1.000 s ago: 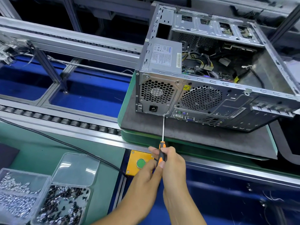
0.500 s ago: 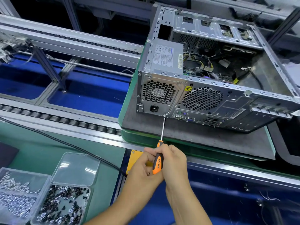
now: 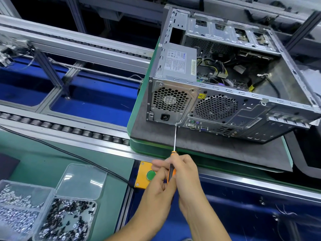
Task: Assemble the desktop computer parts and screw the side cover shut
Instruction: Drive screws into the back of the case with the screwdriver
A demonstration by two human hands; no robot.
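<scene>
Grip: both hands hold one screwdriver (image 3: 174, 150); the right hand (image 3: 184, 173) has its fingers curled round the orange-and-black handle, and the left hand (image 3: 159, 186) pinches the handle from the left with fingertips and thumb.
Screwdriver: its thin metal shaft runs up and away from the hands, the tip meeting the lower right corner of the power supply's rear plate.
Computer case (image 3: 231, 108): lies on its side at centre right, open face up, rear panel toward the camera; no side cover is on it.
Power supply (image 3: 177, 63): sits in the case's near left corner, label up, with its honeycomb fan grille and socket showing on the rear panel.
Inside the case: bundled cables and a board, details too dark to tell.
Mat (image 3: 208, 150): dark grey, under the case, on a green pallet (image 3: 133, 117).
Button box (image 3: 144, 174): yellow with a green button, just left of the hands.
Screw tray (image 3: 43, 214): clear, near left on the green tabletop (image 3: 52, 164), holding silver and black screws.
</scene>
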